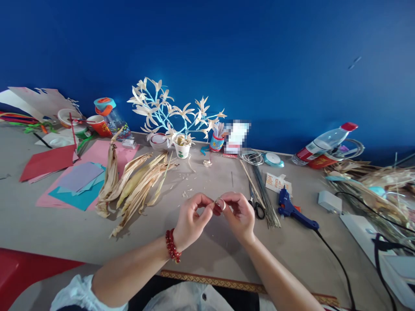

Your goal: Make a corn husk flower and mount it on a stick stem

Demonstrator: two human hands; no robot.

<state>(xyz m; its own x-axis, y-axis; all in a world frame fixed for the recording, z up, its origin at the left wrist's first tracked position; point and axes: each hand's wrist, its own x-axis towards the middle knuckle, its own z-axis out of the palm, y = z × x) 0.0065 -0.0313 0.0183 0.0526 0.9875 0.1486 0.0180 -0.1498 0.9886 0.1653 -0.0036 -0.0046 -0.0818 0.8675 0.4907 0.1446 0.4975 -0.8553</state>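
My left hand [192,219], with a red bead bracelet [172,246] on its wrist, and my right hand [237,214] meet above the table's near middle. Both are closed in a pinch on one small pale husk strip [216,201] held between their fingertips. A pile of dried corn husks [132,183] lies to the left of my hands. Black-handled scissors [257,206] and a bundle of thin wire stems [264,194] lie just right of my right hand. A blue glue gun [293,210] lies beyond them, its black cord running toward the near edge.
Coloured paper sheets [76,179] lie at the left. A pale husk-flower branch on blue stems [170,110] stands in a small cup [182,149] at the back. Cups and a jar [112,116] stand back left. A plastic bottle [324,141], husks and cables crowd the right.
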